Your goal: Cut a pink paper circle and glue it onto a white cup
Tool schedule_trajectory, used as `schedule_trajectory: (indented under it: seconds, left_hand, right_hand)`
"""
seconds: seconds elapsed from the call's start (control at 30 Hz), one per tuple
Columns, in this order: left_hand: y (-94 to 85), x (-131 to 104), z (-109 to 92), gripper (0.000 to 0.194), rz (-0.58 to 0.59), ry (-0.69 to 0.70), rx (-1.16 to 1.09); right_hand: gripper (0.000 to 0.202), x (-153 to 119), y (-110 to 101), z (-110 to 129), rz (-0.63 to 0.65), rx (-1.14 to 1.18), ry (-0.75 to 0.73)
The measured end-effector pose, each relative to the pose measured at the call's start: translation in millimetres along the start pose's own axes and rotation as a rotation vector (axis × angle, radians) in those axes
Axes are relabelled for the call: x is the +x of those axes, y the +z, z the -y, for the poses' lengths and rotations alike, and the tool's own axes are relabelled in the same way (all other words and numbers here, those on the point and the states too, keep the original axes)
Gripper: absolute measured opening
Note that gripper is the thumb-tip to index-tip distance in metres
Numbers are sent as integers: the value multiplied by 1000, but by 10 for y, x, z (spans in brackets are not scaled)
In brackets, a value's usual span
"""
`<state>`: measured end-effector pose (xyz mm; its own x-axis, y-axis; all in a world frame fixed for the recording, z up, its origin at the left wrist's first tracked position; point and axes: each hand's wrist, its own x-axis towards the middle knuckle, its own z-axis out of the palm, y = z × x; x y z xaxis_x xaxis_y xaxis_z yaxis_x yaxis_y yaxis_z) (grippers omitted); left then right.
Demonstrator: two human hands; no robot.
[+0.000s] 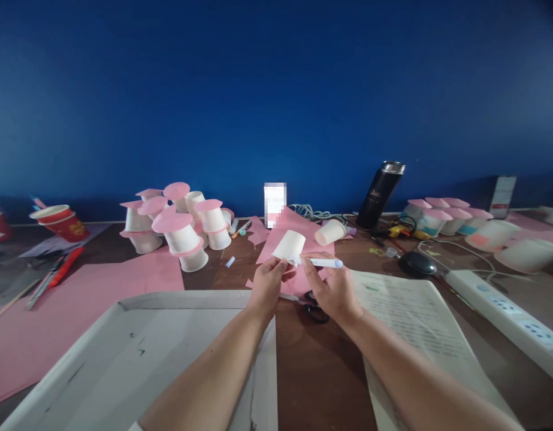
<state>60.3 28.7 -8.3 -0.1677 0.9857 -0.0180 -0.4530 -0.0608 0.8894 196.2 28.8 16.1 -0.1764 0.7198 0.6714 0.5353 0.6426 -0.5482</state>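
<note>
My left hand (268, 282) grips a white paper cup (290, 245) near its lower edge, the cup tilted above pink paper. In my right hand (331, 287) is a white marker (322, 262), its left end close to the cup's lower edge; whether it touches cannot be made out. Behind my right hand a second white cup (330, 232) lies on its side on the pink paper (276, 239). Black-handled scissors (316, 312) lie on the table below my hands. A loose marker cap (230, 261) rests left of the cup.
Stacked cups with pink tops (174, 230) stand at the left. A white tray (168, 296) lies at front left, a printed sheet (406, 323) at front right. Farther right are a black flask (379, 197), a mouse (417, 263) and a power strip (505, 317).
</note>
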Motion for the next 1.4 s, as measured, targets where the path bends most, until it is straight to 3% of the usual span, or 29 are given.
schedule_trajectory:
  seconds: [0.3, 0.67, 1.17, 1.4]
  left_hand:
    - [9, -6, -15, 26, 1, -6, -27]
    - [10, -9, -17, 25, 10, -7, -3]
    - [0, -9, 2, 26, 21, -2, -18]
    - [24, -7, -16, 24, -8, -24, -22]
  right_hand:
    - [19, -1, -13, -7, 12, -20, 30]
    - [23, -13, 0, -2, -62, -20, 42]
    - [22, -28, 13, -22, 3, -8, 56]
    - [21, -9, 16, 3, -84, 29, 45]
